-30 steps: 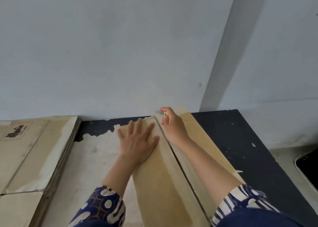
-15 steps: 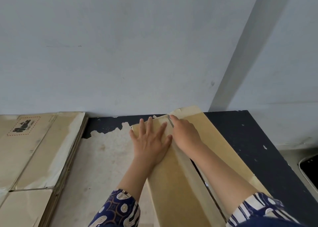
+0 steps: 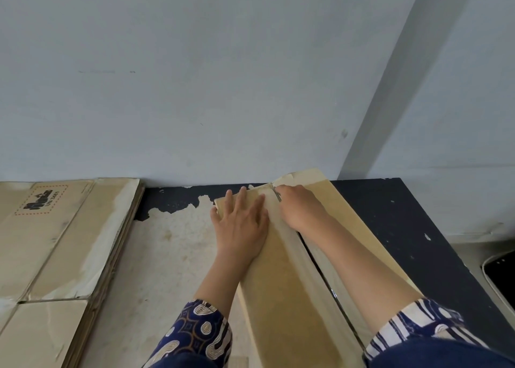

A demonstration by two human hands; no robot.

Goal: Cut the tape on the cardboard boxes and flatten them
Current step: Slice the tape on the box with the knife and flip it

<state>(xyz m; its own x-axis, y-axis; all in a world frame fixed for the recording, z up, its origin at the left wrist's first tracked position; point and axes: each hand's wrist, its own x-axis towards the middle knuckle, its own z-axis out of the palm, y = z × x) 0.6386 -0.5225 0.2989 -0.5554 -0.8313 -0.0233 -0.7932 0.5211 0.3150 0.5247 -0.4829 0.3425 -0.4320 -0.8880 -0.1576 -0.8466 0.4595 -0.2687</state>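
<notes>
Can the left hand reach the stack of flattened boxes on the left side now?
Probably yes. The left hand lies flat on the cardboard box, and only bare, worn table surface separates it from the stack of flattened boxes. But lifting it would release the box while the right hand cuts.

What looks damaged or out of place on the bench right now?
The tabletop has lost much of its dark coating, leaving a pale, rough patch left of the cardboard box. The box's far end looks torn and creased. Nothing is spilled.
</notes>
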